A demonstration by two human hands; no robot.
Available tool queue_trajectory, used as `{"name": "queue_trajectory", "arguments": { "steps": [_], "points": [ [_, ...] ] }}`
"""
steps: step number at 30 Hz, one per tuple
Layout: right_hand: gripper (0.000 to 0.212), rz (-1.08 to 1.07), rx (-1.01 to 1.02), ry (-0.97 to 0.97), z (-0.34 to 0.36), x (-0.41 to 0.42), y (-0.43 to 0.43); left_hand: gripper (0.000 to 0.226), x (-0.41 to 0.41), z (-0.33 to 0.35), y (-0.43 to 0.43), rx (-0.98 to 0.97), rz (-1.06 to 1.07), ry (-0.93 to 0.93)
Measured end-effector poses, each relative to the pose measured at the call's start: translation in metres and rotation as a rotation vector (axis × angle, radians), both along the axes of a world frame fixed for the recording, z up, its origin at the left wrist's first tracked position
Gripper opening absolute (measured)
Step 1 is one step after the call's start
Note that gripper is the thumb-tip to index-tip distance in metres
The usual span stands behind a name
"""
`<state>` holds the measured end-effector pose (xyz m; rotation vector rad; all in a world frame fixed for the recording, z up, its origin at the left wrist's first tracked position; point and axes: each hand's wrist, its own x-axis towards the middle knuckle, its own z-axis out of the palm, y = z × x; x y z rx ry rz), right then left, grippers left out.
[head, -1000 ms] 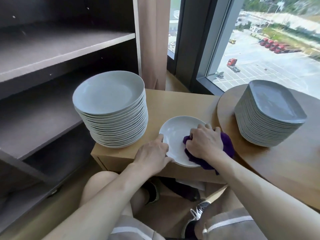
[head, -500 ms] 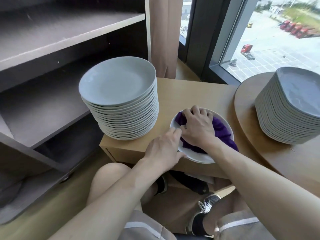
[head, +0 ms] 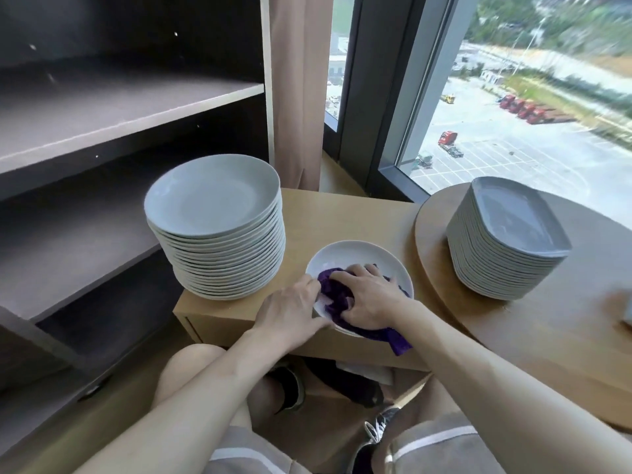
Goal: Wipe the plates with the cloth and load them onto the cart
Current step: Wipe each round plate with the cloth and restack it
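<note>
plate (head: 362,258): single white one at the near edge of the bench (head: 342,213), between the round stack (head: 219,227) and the squarish stack (head: 506,241).
cloth (head: 337,295): purple, bunched in the plate's near half, one tail trailing over the rim.
right hand (head: 371,302): on top of the cloth, fingers curled into it, pressing down.
left hand (head: 290,313): at the plate's left rim, seemingly pinching it; its lower fingers are hidden.
step: wiping this plate.
next: by my judgement, a firm rim hold to lift it toward the cart.

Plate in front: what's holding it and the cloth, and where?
The left hand grips the plate by its near left rim. The right hand clutches the bunched middle of the cloth, pressing it into the plate.
</note>
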<state>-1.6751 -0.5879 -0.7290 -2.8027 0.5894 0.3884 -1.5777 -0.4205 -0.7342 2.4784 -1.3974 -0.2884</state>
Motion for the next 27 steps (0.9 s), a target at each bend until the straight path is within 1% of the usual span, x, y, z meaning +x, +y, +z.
{"name": "queue_trajectory", "arguments": {
  "steps": [4, 7, 10, 15, 17, 19, 21, 22, 24, 27],
  "points": [
    [0.051, -0.099, -0.149, -0.131, -0.015, -0.004, 0.020, 0.047, 0.000, -0.004, 0.001, 0.001, -0.010, -0.022],
    [0.044, -0.129, -0.161, -0.183, -0.015, -0.002, 0.022, 0.046, 0.001, -0.005, 0.001, -0.008, -0.009, -0.073],
    [0.040, -0.159, -0.084, -0.247, -0.008, -0.007, 0.016, 0.048, 0.000, -0.006, 0.001, -0.016, -0.023, -0.104],
    [0.050, -0.308, 0.117, -0.444, 0.012, -0.027, 0.007, 0.056, -0.002, -0.003, 0.002, -0.074, -0.032, -0.163],
    [0.052, -0.372, 0.212, -0.524, 0.020, -0.039, 0.000, 0.051, -0.008, 0.001, 0.002, -0.120, -0.075, -0.208],
    [0.053, -0.426, 0.322, -0.602, 0.028, -0.051, -0.005, 0.039, -0.015, 0.004, 0.001, -0.174, -0.138, -0.272],
    [0.053, -0.467, 0.380, -0.671, 0.031, -0.062, -0.005, 0.028, -0.024, 0.006, 0.001, -0.165, -0.204, -0.313],
    [0.054, -0.484, 0.397, -0.699, 0.031, -0.067, -0.004, 0.027, -0.028, 0.007, 0.000, -0.147, -0.238, -0.340],
    [0.055, -0.493, 0.434, -0.745, 0.029, -0.076, 0.001, 0.032, -0.032, 0.008, -0.001, -0.133, -0.291, -0.403],
    [0.054, -0.480, 0.469, -0.777, 0.029, -0.085, 0.006, 0.034, -0.034, 0.009, 0.000, -0.112, -0.275, -0.435]
  ]
}}
